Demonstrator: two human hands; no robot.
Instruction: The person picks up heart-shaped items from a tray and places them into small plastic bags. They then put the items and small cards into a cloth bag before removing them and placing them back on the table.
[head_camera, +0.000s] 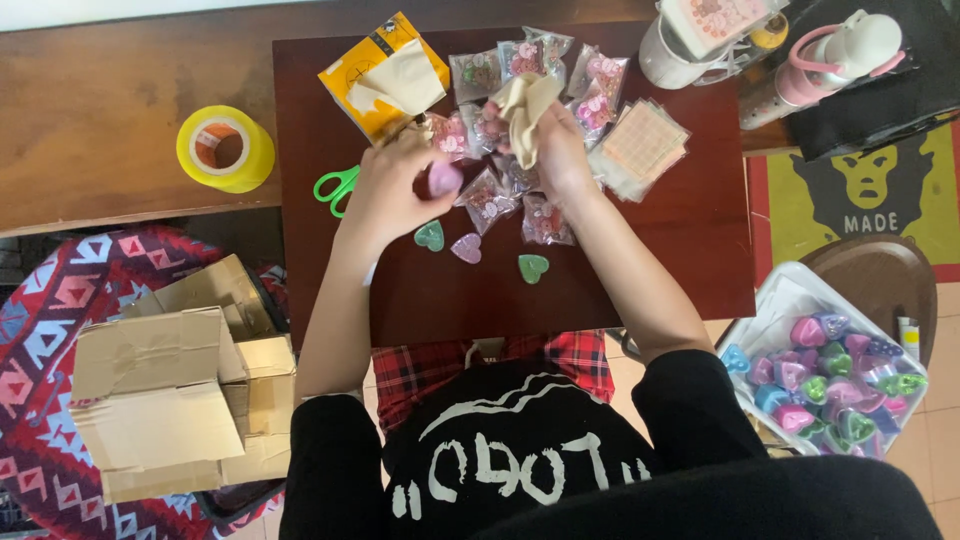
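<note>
On the dark red table (640, 270), the left hand (392, 190) pinched one pink heart-shaped piece (444, 178) between fingers and thumb, just above the three loose hearts lying nearer the person: one teal heart (430, 235), one pale pink heart (466, 247) and one green heart (532, 267). The right hand (562, 150) was closed around one crumpled cream cloth (525, 110), its fingers pressed into the fabric. Behind and between both hands lay a cluster of small clear packets (545, 222) holding pink trinkets; their exact number could not be told, since they overlapped. Left of the table edge sat one green pair of scissors (335, 187) and, farther left, one yellow tape roll (224, 148). Off the table's right corner stood one clear tub of coloured hearts (830, 375), too many to count.
</note>
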